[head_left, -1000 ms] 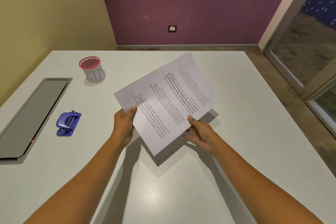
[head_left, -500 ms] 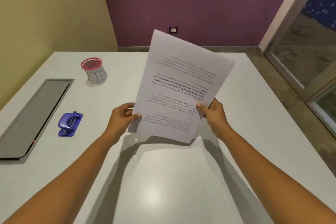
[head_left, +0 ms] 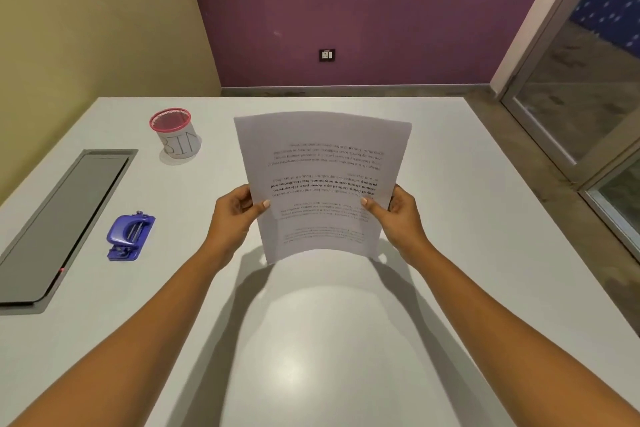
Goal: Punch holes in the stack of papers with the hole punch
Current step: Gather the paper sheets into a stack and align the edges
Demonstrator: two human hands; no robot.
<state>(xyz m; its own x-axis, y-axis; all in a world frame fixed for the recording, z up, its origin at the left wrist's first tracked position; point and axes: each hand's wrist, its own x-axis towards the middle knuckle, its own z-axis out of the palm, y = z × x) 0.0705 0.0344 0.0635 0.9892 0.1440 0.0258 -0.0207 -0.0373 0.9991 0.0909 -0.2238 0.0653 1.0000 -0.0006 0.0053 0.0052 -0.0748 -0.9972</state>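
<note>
A stack of white printed papers (head_left: 323, 163) is held upright above the white table (head_left: 346, 340), text upside down, its bottom edge bowed just over the surface. My left hand (head_left: 235, 215) grips the stack's left edge with the thumb in front. On the right edge, my right hand (head_left: 398, 218) grips the same way. The blue hole punch (head_left: 130, 236) lies on the table to the left of my left hand, well apart from it.
A white cup with a pink mesh rim (head_left: 176, 137), marked with letters, stands at the back left. A grey recessed panel (head_left: 59, 225) runs along the table's left side. A glass door (head_left: 588, 80) is to the right, beyond the table edge.
The stack went from lying tilted and low to being lifted upright, then squared to face me and lowered toward the table. Both hands shifted to grip its side edges.
</note>
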